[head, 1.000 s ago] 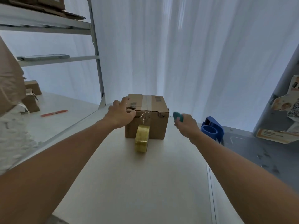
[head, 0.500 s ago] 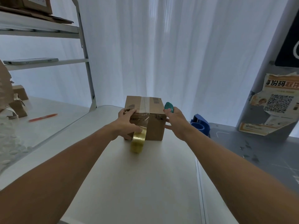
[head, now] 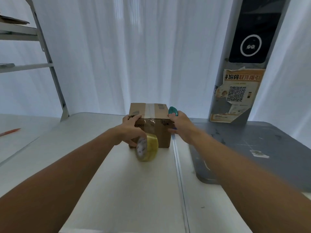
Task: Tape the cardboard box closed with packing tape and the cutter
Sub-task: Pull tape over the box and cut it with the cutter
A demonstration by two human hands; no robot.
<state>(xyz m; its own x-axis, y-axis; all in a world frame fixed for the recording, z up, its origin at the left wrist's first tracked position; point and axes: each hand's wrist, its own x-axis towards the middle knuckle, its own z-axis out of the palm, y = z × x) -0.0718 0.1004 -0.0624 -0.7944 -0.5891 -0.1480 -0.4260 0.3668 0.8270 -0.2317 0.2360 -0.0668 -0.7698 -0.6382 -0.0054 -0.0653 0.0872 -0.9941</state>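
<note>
A small cardboard box (head: 161,133) stands on the white table (head: 127,190), with a strip of clear tape (head: 150,110) along its top seam and down its front face. The yellowish roll of packing tape (head: 147,147) hangs at the box's front, still joined to that strip. My left hand (head: 133,130) lies on the box's front left, fingers on the top edge and thumb by the roll. My right hand (head: 180,126) holds the teal cutter (head: 172,111) and presses against the box's right side.
A grey cutting mat (head: 262,148) covers the table to the right. A pillar with a torn QR-code poster (head: 237,95) stands behind it. A metal shelf frame (head: 50,64) rises at the left, and a red pen (head: 10,132) lies on the left table.
My right hand came in from the right with the cutter and now touches the box. My left hand slid down the front toward the roll. The view has swung to the right.
</note>
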